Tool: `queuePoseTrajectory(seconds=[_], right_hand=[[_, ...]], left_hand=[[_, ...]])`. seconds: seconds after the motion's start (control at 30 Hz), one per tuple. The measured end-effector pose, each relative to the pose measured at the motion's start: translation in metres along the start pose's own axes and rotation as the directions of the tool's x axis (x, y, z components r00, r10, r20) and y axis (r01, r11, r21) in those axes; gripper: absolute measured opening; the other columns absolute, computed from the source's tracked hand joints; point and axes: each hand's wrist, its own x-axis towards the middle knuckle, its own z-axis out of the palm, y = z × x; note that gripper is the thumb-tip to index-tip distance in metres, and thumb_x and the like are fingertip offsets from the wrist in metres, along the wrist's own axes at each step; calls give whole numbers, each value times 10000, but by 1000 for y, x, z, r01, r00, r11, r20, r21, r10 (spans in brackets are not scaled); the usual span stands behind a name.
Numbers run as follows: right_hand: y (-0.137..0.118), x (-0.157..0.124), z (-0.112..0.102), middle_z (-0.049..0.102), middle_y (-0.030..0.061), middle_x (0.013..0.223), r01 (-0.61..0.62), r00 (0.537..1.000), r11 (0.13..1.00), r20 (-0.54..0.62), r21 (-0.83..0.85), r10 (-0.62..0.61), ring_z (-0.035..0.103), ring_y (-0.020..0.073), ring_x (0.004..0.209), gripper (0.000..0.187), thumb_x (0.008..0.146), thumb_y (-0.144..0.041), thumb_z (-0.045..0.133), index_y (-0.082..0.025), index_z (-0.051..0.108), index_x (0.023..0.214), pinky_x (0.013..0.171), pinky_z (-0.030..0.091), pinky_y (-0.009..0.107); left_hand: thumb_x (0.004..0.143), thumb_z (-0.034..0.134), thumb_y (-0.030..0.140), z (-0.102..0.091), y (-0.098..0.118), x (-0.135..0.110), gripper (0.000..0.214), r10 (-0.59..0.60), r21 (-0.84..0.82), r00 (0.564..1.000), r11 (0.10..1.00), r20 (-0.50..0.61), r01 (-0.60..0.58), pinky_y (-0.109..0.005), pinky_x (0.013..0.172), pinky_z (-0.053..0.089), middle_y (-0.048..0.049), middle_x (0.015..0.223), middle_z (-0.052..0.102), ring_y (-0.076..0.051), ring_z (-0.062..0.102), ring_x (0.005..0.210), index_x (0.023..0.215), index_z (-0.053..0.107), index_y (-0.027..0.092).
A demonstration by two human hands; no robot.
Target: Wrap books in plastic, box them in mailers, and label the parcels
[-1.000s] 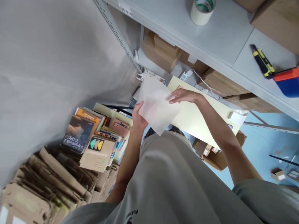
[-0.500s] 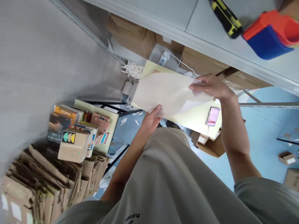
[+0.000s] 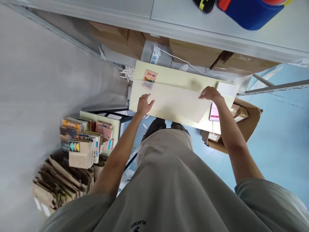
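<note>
A thin translucent sheet (image 3: 176,101) spreads low over the pale yellow tabletop (image 3: 178,74), covering its front part. At the sheet's far right corner, my right hand (image 3: 210,93) has thumb and fingers pinched together on it. My left hand (image 3: 144,104) is at the sheet's left part, thumb and fingers apart; whether it presses on the sheet I cannot tell. A small pinkish-orange book (image 3: 150,76) lies at the far left of the tabletop, its near edge showing through the sheet. Beside my right wrist is a phone (image 3: 214,112) with a lit pink screen and a cable.
Above the tabletop runs a grey shelf (image 3: 120,16) bearing a blue and red tape dispenser (image 3: 251,14) and a cutter (image 3: 205,4). Cardboard boxes (image 3: 195,53) stand behind. Stacked books (image 3: 80,154) and folded cardboard (image 3: 62,180) are at left, an open carton (image 3: 251,124) at right.
The sheet has come down from a raised, curved position to lie flatter over the tabletop, uncovering most of the book. My left hand has let go its pinch and moved left and up. The view has shifted.
</note>
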Motion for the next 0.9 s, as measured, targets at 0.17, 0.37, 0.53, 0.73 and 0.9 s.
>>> queuePoseTrajectory(seconds=[0.17, 0.37, 0.53, 0.73, 0.9], right_hand=[[-12, 2, 38, 711, 383, 1581, -126, 990, 986, -69, -108, 119, 631, 467, 1579, 474, 1031, -111, 780, 27, 769, 1484, 1371, 465, 625], [-47, -32, 114, 468, 352, 1819, 9, 984, 999, -177, -45, -17, 450, 454, 1718, 689, 1106, -233, 706, -35, 518, 1738, 1401, 445, 624], [-56, -50, 169, 602, 312, 1673, -28, 993, 999, -114, -33, 24, 548, 451, 1616, 532, 1104, -241, 737, -71, 659, 1602, 1271, 594, 564], [-82, -38, 189, 714, 280, 1578, -113, 966, 990, -223, 82, 129, 660, 435, 1528, 413, 1049, -225, 798, -113, 771, 1446, 1235, 624, 572], [-187, -1, 212, 907, 119, 1240, 49, 994, 953, -107, 299, -17, 863, 270, 1146, 183, 1143, -291, 703, -216, 865, 1182, 1074, 658, 366]], left_hand=[[850, 1016, 378, 15, -21, 44, 970, -83, 338, 969, 941, 231, 0, -736, 1478, 115, -308, 1992, 149, -590, 100, 1856, 1690, 615, 105], [880, 1005, 398, 30, -37, 42, 1124, -56, 456, 954, 886, 293, -88, -765, 1442, 180, -372, 1978, 46, -631, 97, 1833, 1807, 474, 50], [1008, 846, 341, 19, -52, 43, 928, -2, 565, 938, 799, 348, -208, -700, 1439, 328, -306, 1993, 134, -555, 252, 1829, 1832, 483, 117], [1069, 696, 280, -16, -68, 85, 581, 184, 428, 911, 837, 370, -342, -496, 1460, 403, -232, 1748, 653, -368, 582, 1678, 1620, 715, 96], [1054, 713, 282, -44, -70, 146, 338, 196, 358, 895, 866, 402, -350, -466, 1217, 613, -150, 1375, 890, -379, 829, 1323, 1331, 887, 197]])
